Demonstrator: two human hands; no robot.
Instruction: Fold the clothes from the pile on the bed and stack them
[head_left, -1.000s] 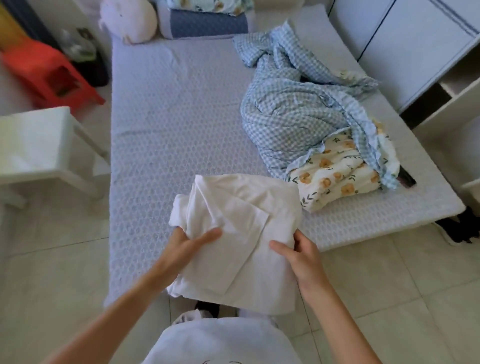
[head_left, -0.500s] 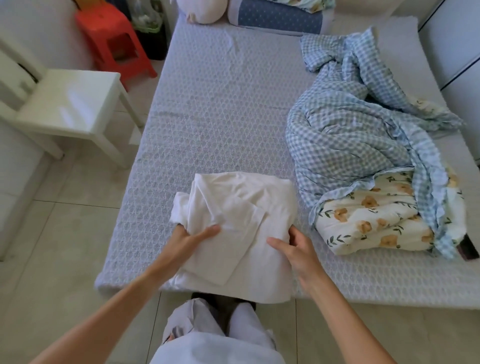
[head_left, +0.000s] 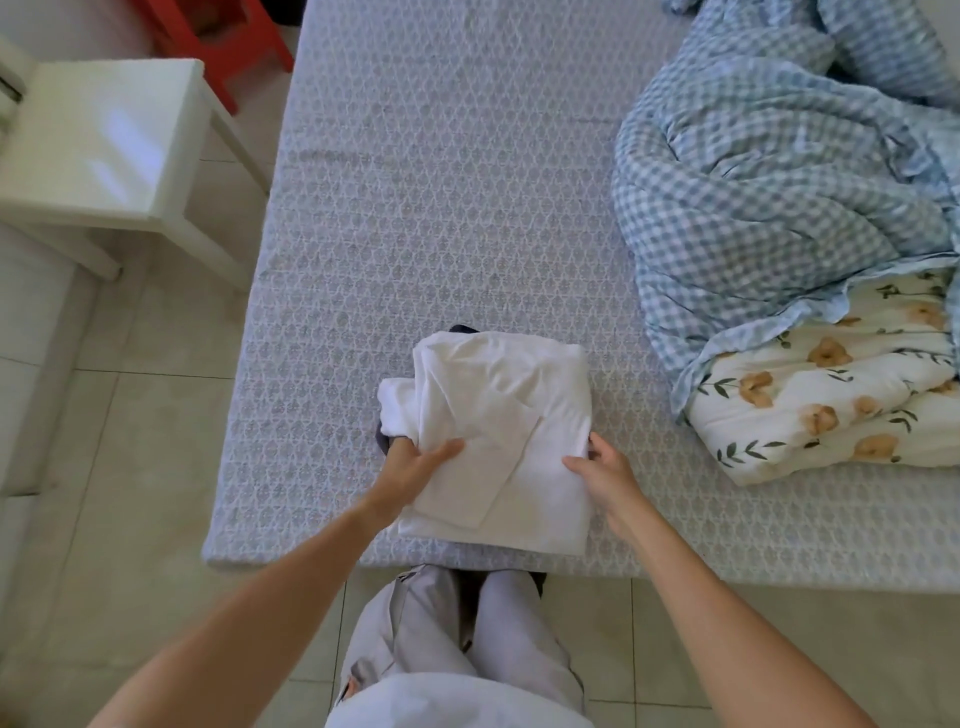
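A folded white garment (head_left: 498, 415) lies near the front edge of the bed (head_left: 415, 208), on top of a dark garment (head_left: 383, 439) that shows only at its left and far edges. My left hand (head_left: 415, 462) grips the white garment's left side, thumb on top and fingers tucked under. On the right side my right hand (head_left: 597, 467) holds it the same way, thumb on the cloth and fingers under the edge.
A crumpled blue checked quilt (head_left: 753, 171) with a floral lining (head_left: 831, 384) fills the bed's right side. A white chair (head_left: 98, 145) stands on the tiled floor at left, with a red stool (head_left: 218, 36) behind it. My legs are against the bed's front edge.
The view has swung left and tilted down over the bed's front edge. Both hands keep their hold on the white garment, which now rests over a dark garment.
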